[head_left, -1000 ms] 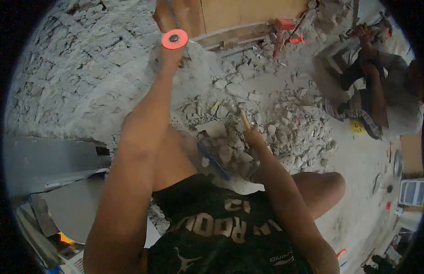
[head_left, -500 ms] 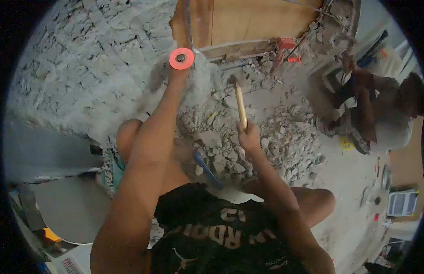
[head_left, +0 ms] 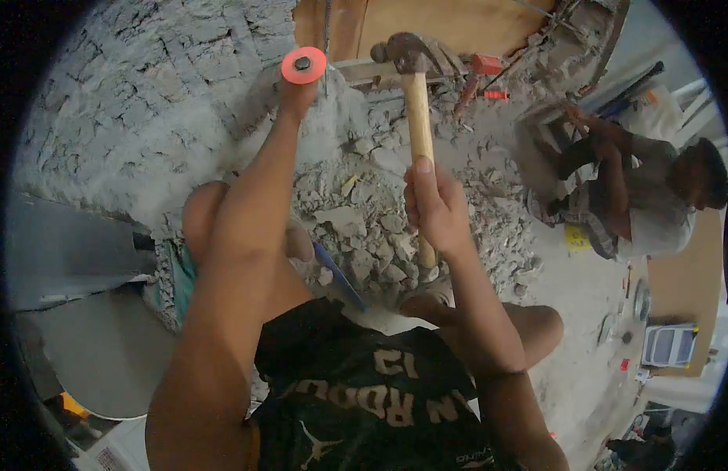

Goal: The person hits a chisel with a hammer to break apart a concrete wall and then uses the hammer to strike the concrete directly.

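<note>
**Hammer raised beside a chisel set against a rough grey wall**

The right hand [head_left: 436, 208] is closed tight around the pale wooden handle of a steel-headed hammer [head_left: 412, 94]. The handle stands nearly upright, and the dark metal head sits high in the view, in front of the orange-brown wooden board [head_left: 426, 23] at the top. The head is near the chisel's guard but apart from it, to its right.

The left hand [head_left: 295, 98] reaches forward with the arm stretched out. It is wrapped around a chisel with a round orange-red guard [head_left: 303, 64]; the guard faces the camera just above the fist, with the dark striking end showing at its centre. The shaft below the guard is hidden by the fingers, so where the tip meets the rough grey chipped wall [head_left: 144, 102] cannot be told.

Beneath both arms lies a heap of broken grey rubble [head_left: 364, 228] on the floor, spread between the wall and the person's bent knees. A blue rod-like thing [head_left: 338, 276] lies at the near edge of the heap.

At the right, well apart, another person [head_left: 646, 196] in a grey shirt crouches on the dusty floor.
</note>
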The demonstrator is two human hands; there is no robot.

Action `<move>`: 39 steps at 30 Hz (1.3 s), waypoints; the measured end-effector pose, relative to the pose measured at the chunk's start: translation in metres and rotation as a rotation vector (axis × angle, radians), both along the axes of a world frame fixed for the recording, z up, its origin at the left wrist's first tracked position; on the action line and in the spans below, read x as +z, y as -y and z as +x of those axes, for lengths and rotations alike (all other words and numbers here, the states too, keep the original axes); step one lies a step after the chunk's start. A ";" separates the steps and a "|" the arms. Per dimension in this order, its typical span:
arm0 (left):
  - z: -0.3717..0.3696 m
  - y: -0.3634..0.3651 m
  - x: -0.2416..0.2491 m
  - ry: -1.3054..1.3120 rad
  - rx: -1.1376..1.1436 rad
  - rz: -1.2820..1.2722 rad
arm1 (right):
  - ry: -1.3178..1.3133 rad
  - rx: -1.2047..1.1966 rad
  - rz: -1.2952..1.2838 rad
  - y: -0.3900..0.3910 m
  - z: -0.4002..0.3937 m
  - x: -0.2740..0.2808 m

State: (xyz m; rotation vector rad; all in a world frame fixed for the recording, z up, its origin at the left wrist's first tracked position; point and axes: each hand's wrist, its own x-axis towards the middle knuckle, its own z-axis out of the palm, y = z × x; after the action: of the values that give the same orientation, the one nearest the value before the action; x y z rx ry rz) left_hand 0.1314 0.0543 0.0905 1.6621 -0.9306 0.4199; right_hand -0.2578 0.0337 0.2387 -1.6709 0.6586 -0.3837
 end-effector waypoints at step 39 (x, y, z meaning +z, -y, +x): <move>-0.009 0.027 0.012 -0.052 0.129 -0.100 | 0.579 0.068 -0.414 -0.010 0.063 0.144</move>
State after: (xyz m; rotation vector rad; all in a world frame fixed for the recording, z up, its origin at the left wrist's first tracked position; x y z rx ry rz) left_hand 0.1227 0.0272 0.1023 1.6388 -0.7544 0.4999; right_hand -0.1950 0.0438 0.3823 -1.8371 0.0896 -0.9590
